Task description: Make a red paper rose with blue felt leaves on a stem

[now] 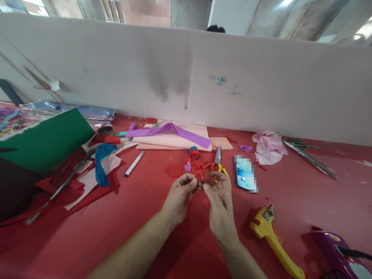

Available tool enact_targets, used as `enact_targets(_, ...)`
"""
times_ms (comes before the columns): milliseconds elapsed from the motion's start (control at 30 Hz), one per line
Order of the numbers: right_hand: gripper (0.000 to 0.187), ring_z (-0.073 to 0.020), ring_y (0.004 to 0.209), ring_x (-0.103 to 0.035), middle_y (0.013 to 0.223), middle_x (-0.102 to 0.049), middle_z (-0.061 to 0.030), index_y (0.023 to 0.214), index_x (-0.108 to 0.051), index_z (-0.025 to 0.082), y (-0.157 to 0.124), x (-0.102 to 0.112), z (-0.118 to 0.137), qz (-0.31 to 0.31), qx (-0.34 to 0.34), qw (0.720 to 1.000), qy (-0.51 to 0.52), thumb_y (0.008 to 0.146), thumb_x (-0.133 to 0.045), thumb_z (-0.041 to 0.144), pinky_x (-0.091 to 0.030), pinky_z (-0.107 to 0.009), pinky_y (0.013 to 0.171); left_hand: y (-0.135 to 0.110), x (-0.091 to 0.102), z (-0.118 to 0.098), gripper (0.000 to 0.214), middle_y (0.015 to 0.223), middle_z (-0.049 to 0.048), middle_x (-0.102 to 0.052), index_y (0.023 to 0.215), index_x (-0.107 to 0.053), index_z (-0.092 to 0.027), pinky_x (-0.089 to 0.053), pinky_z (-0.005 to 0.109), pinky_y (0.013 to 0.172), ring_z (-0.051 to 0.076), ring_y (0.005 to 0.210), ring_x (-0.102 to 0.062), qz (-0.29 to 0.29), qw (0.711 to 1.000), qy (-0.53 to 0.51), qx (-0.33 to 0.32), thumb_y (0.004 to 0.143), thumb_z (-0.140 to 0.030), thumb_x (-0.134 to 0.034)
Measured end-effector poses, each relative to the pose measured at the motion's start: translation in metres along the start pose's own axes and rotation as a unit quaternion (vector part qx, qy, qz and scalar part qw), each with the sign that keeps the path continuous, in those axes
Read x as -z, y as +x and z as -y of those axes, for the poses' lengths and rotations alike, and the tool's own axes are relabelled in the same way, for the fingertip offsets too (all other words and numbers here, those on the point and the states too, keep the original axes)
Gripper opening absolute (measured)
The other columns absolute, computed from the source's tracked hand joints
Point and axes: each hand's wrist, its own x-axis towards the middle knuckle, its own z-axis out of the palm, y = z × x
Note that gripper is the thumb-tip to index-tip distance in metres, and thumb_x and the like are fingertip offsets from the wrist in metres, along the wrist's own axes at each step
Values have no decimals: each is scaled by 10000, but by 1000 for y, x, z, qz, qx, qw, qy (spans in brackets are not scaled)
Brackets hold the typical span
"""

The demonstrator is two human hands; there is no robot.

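**Shaping looks unfinished!**

My left hand [179,195] and right hand [222,211] pinch the crinkled, crepe-like red piece [198,170] between fingertips, over the smooth red tabletop [139,217]. Just beyond, one ruffled red-and-blue rosette [194,154] looks formed; mine seems only partly gathered.

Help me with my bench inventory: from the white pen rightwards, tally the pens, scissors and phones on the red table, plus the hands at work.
Pens: 1, white pen
Scissors: 1 pair of scissors
Phones: 1 phone
Hands: 2, left hand and right hand, fingertips at red material
Total: 5
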Motion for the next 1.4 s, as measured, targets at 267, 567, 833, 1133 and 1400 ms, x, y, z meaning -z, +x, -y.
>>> enact_targets(267,331,-140,844,-557,976,-542,5,1029,-473,269,8,3,-5,-28,-10,998,-58,760,-665,267,-476,-292,743,-6,-4,8,172,692,-12,-580,690,-619,-153,-402,210,688,89,668,-511,17,1000,10,11,636,-191,-778)
enact_targets(567,536,-161,818,-578,1009,-536,-22,1108,-422,269,2,-3,0,-21,0,994,-111,669,-725,228,-498,-321,715,-4,1,17,110,690,-29,-552,736,-616,-178,-387,213,671,89,662,-498,35,999,33,-20,703,-183,-720)
enact_targets(833,293,-189,1011,-537,1090,-536,-40,1080,-537,270,-3,2,4,-86,111,989,-37,804,-629,307,-438,-352,877,1,3,11,163,744,-14,-640,796,-699,-207,-418,244,770,96,716,-550,43,998,-6,-39,653,-208,-775)
enact_targets(1133,167,-120,625,-552,748,-616,6,932,-628,220,10,15,1,-63,24,994,-86,841,-615,360,-444,-255,600,5,3,6,194,748,-20,-660,762,-695,-195,-420,265,829,93,728,-578,7,998,-8,-66,614,-249,-808)
enact_targets(1400,263,-178,858,-586,926,-607,-18,963,-578,237,10,6,-5,23,0,999,-44,755,-711,329,-480,-342,791,0,1,6,182,716,-22,-639,722,-686,-182,-422,224,735,88,696,-560,-25,999,9,-47,593,-210,-812)
